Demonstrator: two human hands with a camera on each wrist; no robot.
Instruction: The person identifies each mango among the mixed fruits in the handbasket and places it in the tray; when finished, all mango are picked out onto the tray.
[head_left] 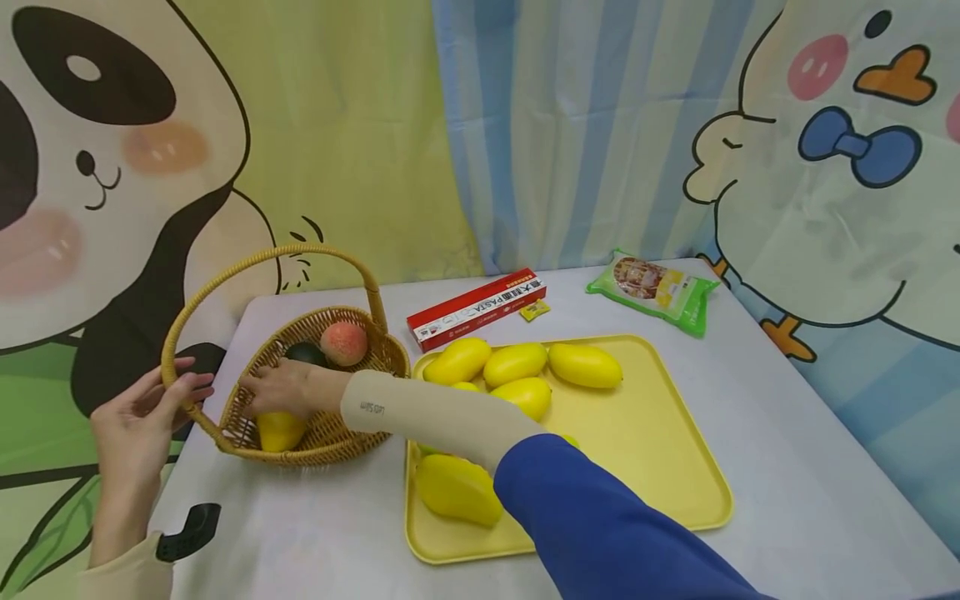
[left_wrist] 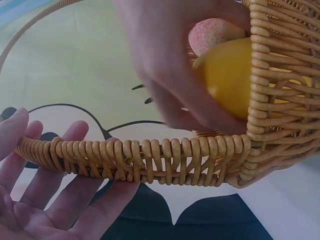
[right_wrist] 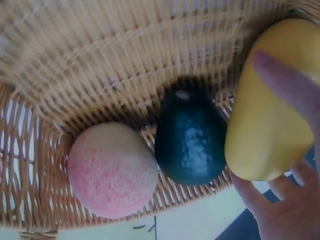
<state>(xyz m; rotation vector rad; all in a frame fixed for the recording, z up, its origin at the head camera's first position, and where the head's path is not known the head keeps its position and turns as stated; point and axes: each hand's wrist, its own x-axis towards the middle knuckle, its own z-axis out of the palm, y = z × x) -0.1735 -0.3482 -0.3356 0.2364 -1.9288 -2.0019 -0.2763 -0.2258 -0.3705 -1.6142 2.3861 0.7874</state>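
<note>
A wicker basket (head_left: 337,448) with an arched handle (head_left: 262,255) stands on the left of the table. My left hand (head_left: 135,425) holds the handle low on its left side, thumb on one side and fingers behind it. Inside the basket, my right hand (head_left: 285,388) grips a yellow mango (right_wrist: 272,115), thumb across its top and fingers along its side. A dark green avocado (right_wrist: 190,137) lies right beside the mango, and a pink peach (right_wrist: 112,170) sits past it. In the head view my right hand partly covers the mango and avocado.
My right forearm reaches over a yellow tray (head_left: 645,450) with several yellow mangoes (head_left: 585,365) and some green fruit mostly hidden under the sleeve. Behind it lie a red pasta box (head_left: 477,308), a small yellow packet (head_left: 535,311) and a green bag (head_left: 652,292). Printed curtains hang around the table.
</note>
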